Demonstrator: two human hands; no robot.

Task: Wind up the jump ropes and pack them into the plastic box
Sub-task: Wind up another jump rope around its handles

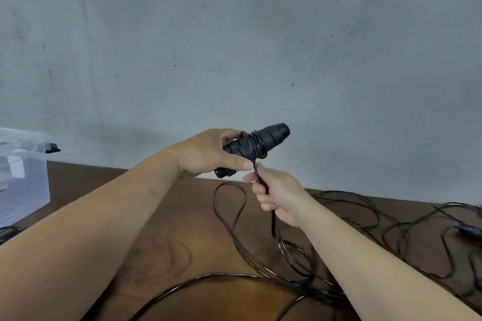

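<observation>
My left hand (pixel 208 154) grips the black jump-rope handles (pixel 271 135), held above the table and pointing up to the right. A few turns of thin black cord (pixel 257 146) are wound around them. Just below, my right hand (pixel 273 195) grips the cord in a fist, and the cord runs taut up to the windings. The loose rest of the rope (pixel 234 219) lies in loops on the brown wooden table (pixel 161 242). The clear plastic box (pixel 23 177) stands at the far left edge.
More black cord (pixel 378 219) lies tangled on the right of the table, with another black handle (pixel 470 230) at the right edge. A dark object (pixel 7 233) lies at the left edge below the box. A grey concrete wall (pixel 234 47) rises behind the table.
</observation>
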